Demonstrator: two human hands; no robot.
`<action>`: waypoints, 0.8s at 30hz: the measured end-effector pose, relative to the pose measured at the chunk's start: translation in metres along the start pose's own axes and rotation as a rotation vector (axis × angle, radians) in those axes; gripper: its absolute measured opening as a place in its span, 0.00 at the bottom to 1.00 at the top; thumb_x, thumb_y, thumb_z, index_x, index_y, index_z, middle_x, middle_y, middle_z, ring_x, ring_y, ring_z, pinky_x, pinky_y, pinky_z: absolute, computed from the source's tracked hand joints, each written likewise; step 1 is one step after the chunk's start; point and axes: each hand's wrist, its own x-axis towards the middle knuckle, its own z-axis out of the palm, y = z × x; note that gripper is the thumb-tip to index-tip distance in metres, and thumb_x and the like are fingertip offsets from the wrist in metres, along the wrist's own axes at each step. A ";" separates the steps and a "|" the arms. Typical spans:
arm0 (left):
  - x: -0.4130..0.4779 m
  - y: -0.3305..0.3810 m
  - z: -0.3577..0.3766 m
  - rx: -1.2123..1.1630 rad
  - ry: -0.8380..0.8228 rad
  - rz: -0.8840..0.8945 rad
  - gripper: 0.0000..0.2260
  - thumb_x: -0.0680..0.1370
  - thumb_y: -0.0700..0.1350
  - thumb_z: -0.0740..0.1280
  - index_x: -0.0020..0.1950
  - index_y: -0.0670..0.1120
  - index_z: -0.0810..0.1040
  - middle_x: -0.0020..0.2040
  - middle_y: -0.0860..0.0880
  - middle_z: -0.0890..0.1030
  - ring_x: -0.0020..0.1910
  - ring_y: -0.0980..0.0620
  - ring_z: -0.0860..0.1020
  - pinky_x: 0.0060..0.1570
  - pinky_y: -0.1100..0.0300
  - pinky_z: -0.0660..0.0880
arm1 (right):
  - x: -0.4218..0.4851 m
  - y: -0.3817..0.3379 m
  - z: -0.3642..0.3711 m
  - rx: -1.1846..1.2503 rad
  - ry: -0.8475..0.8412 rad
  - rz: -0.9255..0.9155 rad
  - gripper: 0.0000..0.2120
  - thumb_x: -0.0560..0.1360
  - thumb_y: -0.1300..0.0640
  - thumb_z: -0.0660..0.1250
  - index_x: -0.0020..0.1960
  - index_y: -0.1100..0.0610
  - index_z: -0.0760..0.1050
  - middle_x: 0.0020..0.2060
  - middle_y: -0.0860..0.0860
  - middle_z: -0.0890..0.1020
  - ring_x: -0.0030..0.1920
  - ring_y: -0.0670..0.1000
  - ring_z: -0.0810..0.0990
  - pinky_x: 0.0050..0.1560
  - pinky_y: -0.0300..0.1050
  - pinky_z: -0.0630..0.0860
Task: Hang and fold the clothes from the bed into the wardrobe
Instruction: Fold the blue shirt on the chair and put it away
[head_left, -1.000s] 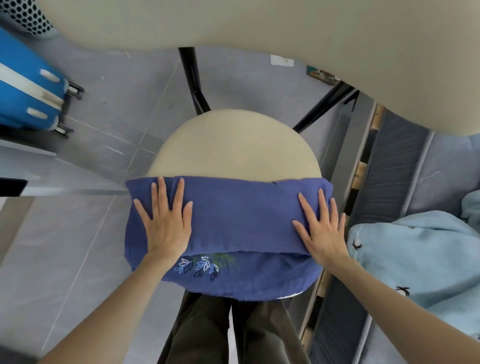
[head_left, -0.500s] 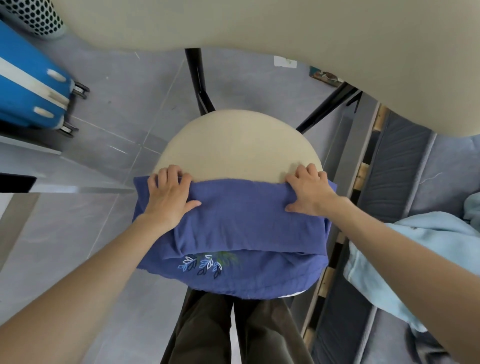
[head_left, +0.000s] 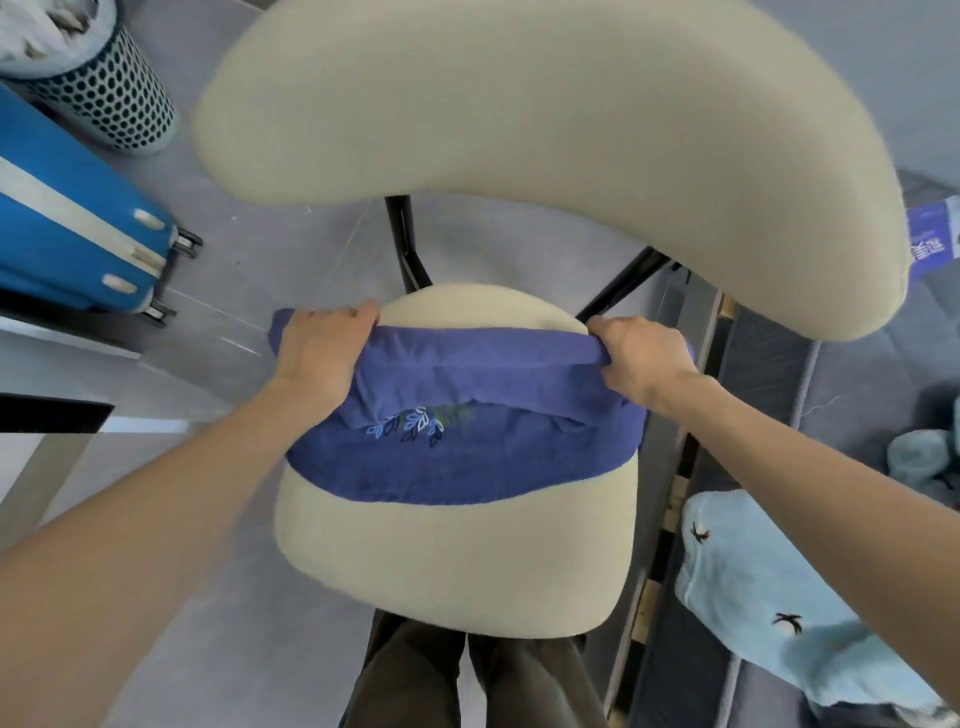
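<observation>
While my fingers (head_left: 358, 313) are curling over the far fold of the blue embroidered garment (head_left: 467, 467), both hands are gripping that rolled edge. My left hand (head_left: 317, 353) is holding it at the seat's 10 o'clock and my right hand (head_left: 644, 361) is holding it at 2 o'clock. On each hand the fingers are lying pressed together with the cloth bunching under them; I cannot tell where my thumbs are sitting. The edge is rising slightly off the lower layer, and the leaf embroidery (head_left: 410, 427) is showing just under it.

The garment is lying across the far half of the cream chair seat (head_left: 452, 566), with the near half showing bare. The cream backrest (head_left: 519, 130) is curving overhead at 12 o'clock. My dark trousers (head_left: 415, 680) are showing below the seat at 6 o'clock.

A blue suitcase (head_left: 67, 228) is lying on the grey floor (head_left: 291, 228) at 9 o'clock, and a perforated bin (head_left: 111, 91) is standing at 11 o'clock. The bed (head_left: 769, 405) is running along at 3 o'clock, and a light-blue garment with small bird prints (head_left: 753, 597) is lying on it at 4 o'clock.
</observation>
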 end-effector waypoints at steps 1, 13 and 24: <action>-0.001 -0.002 -0.001 -0.019 0.037 0.011 0.16 0.76 0.40 0.65 0.62 0.46 0.70 0.50 0.46 0.81 0.50 0.42 0.79 0.48 0.53 0.65 | -0.001 0.001 -0.003 0.020 0.033 0.020 0.09 0.71 0.65 0.61 0.49 0.56 0.68 0.41 0.52 0.74 0.40 0.56 0.71 0.34 0.47 0.63; -0.127 0.014 0.068 -0.164 -0.134 0.181 0.34 0.68 0.35 0.73 0.73 0.48 0.69 0.44 0.45 0.79 0.36 0.44 0.80 0.29 0.55 0.74 | -0.083 0.001 0.082 -0.041 -0.211 0.069 0.17 0.76 0.60 0.61 0.64 0.55 0.63 0.60 0.55 0.70 0.59 0.56 0.71 0.40 0.48 0.71; -0.090 0.053 0.060 -0.428 0.060 0.228 0.16 0.78 0.50 0.65 0.65 0.47 0.76 0.54 0.48 0.74 0.50 0.47 0.75 0.47 0.54 0.69 | -0.113 -0.061 0.106 0.675 0.063 0.449 0.05 0.77 0.56 0.61 0.48 0.54 0.64 0.42 0.48 0.72 0.41 0.51 0.72 0.34 0.45 0.66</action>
